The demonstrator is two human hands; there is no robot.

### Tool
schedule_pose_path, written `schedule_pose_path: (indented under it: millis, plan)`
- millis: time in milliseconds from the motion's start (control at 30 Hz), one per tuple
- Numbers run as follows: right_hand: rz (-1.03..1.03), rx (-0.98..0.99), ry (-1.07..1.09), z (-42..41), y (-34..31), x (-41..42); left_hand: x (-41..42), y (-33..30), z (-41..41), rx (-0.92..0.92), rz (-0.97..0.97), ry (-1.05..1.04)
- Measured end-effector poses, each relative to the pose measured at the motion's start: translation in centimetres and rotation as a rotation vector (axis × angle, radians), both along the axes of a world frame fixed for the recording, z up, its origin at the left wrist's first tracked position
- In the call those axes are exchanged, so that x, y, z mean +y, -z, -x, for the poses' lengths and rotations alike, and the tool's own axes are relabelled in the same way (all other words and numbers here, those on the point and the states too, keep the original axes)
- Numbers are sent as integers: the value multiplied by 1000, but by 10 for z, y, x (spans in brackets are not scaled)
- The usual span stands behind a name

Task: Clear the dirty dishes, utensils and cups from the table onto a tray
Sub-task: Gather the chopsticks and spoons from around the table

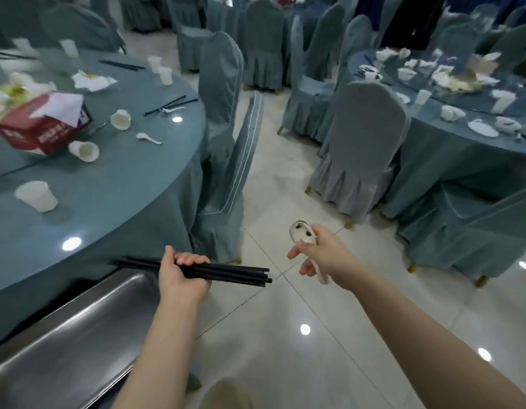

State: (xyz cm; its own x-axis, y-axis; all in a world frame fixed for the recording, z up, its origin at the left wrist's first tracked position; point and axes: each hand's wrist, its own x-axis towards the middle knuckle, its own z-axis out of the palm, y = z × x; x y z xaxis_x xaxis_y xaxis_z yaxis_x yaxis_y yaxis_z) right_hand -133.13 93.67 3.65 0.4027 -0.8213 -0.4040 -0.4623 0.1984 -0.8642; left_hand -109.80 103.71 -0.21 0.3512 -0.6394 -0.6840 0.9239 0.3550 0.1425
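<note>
The left hand (183,276) is curled around a bundle of black chopsticks (226,273) lying crosswise just right of the steel tray (78,320), nearer it. Farther right of the tray, the right hand (320,252) pinches a soiled white spoon (303,231), handle downward.

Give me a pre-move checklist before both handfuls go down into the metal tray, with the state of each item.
1. Left hand grips the bundle of black chopsticks firmly: ok, fingers curl round it.
2. Right hand holds the white ceramic soup spoon: ok, though its bowl carries dark scraps that could drop.
3. Long stainless steel tray within reach: ok, it lies directly below the left hand.
4. Room in the tray: cannot tell, only part of it shows.
5. Round table with blue-grey cloth cleared: not ok, the white paper cups and a small white spoon remain.
</note>
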Motion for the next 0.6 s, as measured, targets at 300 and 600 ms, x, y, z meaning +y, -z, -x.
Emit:
schedule_pose_path:
  millis: [300,600]
  plan:
    - [95,125,-151,-84,10,-123,-84,12,-70,1,3,-190]
    - [238,154,-294,-199,8,-207,-127,-6,-161,-75,-17,-362]
